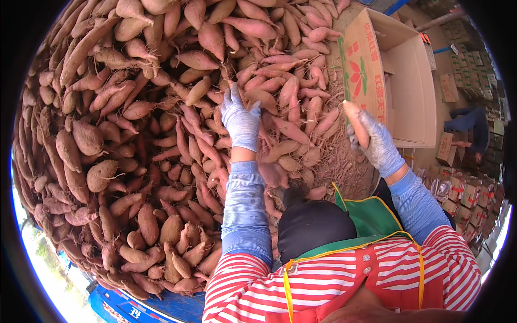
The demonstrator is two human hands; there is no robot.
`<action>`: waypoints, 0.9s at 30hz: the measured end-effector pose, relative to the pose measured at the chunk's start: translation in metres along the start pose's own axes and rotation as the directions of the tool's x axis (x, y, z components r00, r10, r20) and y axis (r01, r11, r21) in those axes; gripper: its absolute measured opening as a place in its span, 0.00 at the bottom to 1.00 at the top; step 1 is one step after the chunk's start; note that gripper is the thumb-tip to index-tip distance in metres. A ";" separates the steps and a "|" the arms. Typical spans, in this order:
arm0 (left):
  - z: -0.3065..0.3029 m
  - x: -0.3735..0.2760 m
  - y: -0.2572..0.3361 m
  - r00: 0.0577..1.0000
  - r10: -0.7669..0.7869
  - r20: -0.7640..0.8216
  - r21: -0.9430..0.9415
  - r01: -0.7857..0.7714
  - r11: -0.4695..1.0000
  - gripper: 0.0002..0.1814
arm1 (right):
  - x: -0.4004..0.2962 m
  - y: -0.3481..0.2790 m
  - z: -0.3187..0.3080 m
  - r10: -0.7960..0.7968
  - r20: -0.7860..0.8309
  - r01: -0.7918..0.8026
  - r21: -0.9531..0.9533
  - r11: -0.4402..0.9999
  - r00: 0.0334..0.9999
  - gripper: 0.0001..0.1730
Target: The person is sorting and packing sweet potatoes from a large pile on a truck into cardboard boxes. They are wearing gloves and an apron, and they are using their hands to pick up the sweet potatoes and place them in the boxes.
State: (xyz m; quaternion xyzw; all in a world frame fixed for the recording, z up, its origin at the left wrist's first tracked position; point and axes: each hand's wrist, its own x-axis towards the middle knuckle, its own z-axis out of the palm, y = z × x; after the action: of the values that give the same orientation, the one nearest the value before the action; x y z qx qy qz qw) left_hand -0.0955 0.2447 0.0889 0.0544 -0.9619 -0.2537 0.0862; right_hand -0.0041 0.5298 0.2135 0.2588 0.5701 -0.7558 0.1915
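A large heap of sweet potatoes with thin roots fills the left and middle of the head view. My left hand (241,117), in a grey-white knit glove, reaches onto the heap, its fingertips at a slender rooty sweet potato (227,73); whether they grip it I cannot tell. My right hand (373,139), in a soiled glove of the same kind, is closed around a sweet potato (356,121) with a pale tip. That hand is just beside the near lower corner of an open cardboard box (365,66) with printed writing and a red-and-green plant picture.
Loose roots and soil (343,165) lie between the heap and my right hand. Stacked cartons (470,194) stand at the far right, where another person (478,129) bends by a carton. A blue truck side (121,307) shows at the lower left.
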 end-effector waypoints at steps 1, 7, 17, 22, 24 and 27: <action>0.011 0.008 -0.006 0.993 0.108 0.056 0.068 -0.112 0.991 0.41 | 0.002 -0.008 -0.013 -0.086 -0.120 0.104 0.150 0.983 0.989 0.26; -0.012 0.025 0.023 0.869 0.051 0.493 0.325 -0.239 0.915 0.31 | -0.012 -0.018 -0.026 0.077 -0.082 -0.054 0.258 0.965 0.994 0.21; -0.048 -0.085 0.053 0.662 0.105 0.742 -0.670 0.731 0.128 0.31 | 0.036 0.045 0.067 -0.141 0.378 0.179 -0.066 0.982 0.915 0.34; -0.036 -0.085 0.058 0.884 -0.090 0.458 -0.808 0.456 0.373 0.24 | 0.038 0.057 0.050 -0.088 0.240 0.175 -0.368 0.913 0.967 0.35; -0.035 -0.078 0.066 0.883 0.085 0.461 -0.818 0.386 0.427 0.22 | 0.032 0.057 0.039 0.039 0.361 0.124 -0.417 0.900 0.932 0.33; -0.029 -0.083 0.078 0.683 0.321 0.656 -0.740 0.666 0.095 0.18 | 0.024 0.069 0.032 0.228 0.448 0.051 -0.530 0.846 0.865 0.27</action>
State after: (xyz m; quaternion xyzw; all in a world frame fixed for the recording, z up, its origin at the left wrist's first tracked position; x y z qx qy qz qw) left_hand -0.0138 0.3109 0.1413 0.0130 -0.4716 -0.8278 -0.3035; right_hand 0.0114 0.4797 0.1530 0.0213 0.6732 -0.6013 0.4299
